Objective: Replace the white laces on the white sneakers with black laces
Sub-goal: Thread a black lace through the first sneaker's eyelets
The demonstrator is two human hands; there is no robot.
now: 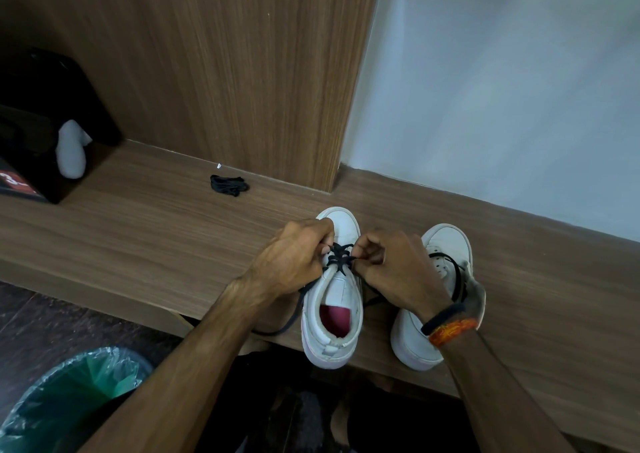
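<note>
Bench [138,244] — wood, w/ sneaker [332,296]; left hand [294,258], right hand [391,269] seemingly pinch black lace [341,256].

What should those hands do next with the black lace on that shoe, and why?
Probably pull the lace snug, then thread the next holes up. Both the left hand and the right hand pinch it over the shoe, only the front rows are crossed, and long ends trail loose.
</note>
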